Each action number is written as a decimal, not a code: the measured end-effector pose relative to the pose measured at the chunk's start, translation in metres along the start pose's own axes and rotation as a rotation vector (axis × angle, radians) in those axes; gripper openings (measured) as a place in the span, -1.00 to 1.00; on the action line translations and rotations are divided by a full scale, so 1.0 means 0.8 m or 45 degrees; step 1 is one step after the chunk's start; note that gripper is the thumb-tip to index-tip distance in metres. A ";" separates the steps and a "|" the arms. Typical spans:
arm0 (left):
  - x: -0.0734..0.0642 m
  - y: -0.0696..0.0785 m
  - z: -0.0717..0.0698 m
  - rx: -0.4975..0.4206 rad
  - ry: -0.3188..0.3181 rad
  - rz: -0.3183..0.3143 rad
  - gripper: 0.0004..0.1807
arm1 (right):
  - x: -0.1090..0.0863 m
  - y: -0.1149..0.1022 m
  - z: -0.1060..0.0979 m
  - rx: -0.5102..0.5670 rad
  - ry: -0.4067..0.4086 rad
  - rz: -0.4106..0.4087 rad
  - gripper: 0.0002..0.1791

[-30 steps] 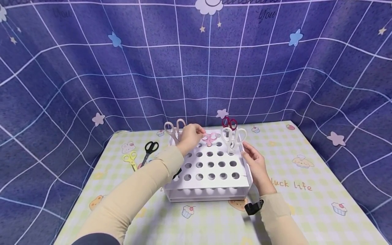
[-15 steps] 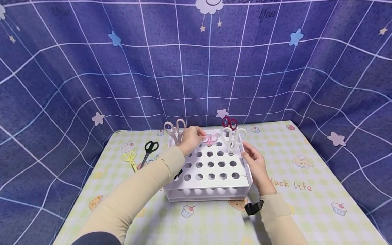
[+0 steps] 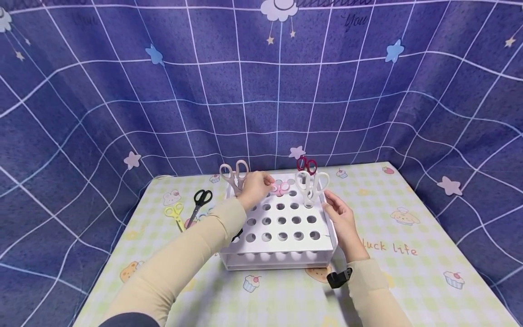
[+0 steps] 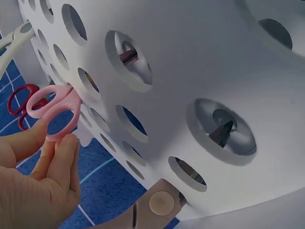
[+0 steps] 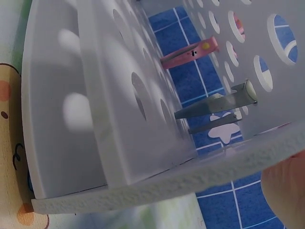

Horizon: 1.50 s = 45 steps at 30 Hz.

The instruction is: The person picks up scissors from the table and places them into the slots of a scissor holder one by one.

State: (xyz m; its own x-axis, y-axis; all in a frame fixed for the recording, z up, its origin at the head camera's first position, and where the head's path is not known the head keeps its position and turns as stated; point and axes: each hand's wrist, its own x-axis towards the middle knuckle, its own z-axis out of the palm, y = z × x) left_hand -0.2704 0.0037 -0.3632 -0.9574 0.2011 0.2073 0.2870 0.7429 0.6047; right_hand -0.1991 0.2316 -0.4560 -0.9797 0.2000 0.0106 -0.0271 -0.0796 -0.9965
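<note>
My left hand pinches one finger loop of the small pink scissors between thumb and fingers. Their pink-sheathed blades point down through a hole in the back part of the white rack. My right hand grips the rack's right side, thumb near the top edge. White scissors stand in the rack near that hand, with dark red scissors behind them. Pale beige-grey scissors stand at the back left, beside my left hand. My left forearm hides the rack's left side.
To the left of the rack, black scissors and yellow scissors lie on the checked tablecloth. A bit of something light blue shows beside my left sleeve. Something black pokes out by the rack's front left. A blue curtain hangs behind.
My left hand has sunk slightly with the pink scissors, whose handles sit a little lower over the rack. My right hand and the rack stay in place.
</note>
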 end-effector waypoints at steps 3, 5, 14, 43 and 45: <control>-0.002 -0.002 0.000 0.018 0.003 0.024 -0.84 | -0.001 0.000 0.001 0.006 -0.002 0.000 -0.48; -0.002 -0.003 0.000 0.025 0.008 0.024 -0.83 | -0.001 0.000 0.001 0.009 -0.004 -0.002 -0.48; -0.004 -0.001 -0.004 -0.034 0.030 0.029 -0.84 | -0.001 0.001 0.002 0.024 -0.013 -0.008 -0.48; -0.016 0.012 -0.027 -0.328 -0.009 0.003 -0.82 | -0.002 0.000 0.003 0.012 -0.006 -0.016 -0.49; -0.019 0.010 -0.027 -0.353 -0.018 0.007 -0.82 | -0.003 0.000 0.002 0.007 -0.005 -0.013 -0.49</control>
State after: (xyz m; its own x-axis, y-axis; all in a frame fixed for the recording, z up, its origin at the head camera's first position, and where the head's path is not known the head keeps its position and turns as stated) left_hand -0.2528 -0.0070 -0.3447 -0.9556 0.2152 0.2016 0.2883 0.5393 0.7912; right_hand -0.1970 0.2298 -0.4561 -0.9801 0.1973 0.0213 -0.0383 -0.0826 -0.9958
